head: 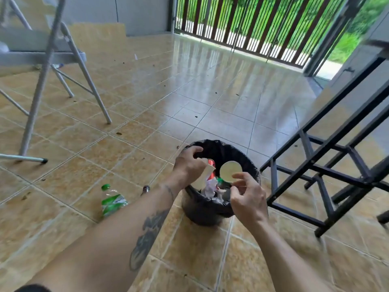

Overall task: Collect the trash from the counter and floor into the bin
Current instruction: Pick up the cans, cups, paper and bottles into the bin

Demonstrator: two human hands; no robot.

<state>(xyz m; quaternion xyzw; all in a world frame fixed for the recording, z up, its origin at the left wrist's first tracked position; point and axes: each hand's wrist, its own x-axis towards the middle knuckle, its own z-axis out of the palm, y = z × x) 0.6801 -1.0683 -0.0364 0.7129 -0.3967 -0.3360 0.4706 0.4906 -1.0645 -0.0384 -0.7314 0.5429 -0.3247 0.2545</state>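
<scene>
Two hands over the bin [210, 209], both above its open mouth. Left hand [189, 165] curled around a pale paper cup [205, 175], fingers wrapped on its side, cup tipped toward the inside. Right hand [248, 199] pinching a round pale lid [230, 171] by its lower edge between thumb and fingertips, disc face turned up to the camera. Bin lined with a black bag [219, 148], already holding a red can [211, 167] and crumpled white paper [210, 187], fairly full by the look of it.

Likely step: dropping cup and lid in. Best done by lowering both below the rim before letting go, releasing toward the far side where room seems to remain, not onto the near heap where pieces could slide out. Worth pressing the load down lightly if the cup sits proud.

Still out on the tiled floor [189, 91]: a clear bottle with green cap and label [112, 200] lying left of the bin, and a dark bottle neck [145, 189] showing just above the left forearm, rest hidden. Small dark scraps scattered across the tiles beyond.
</scene>
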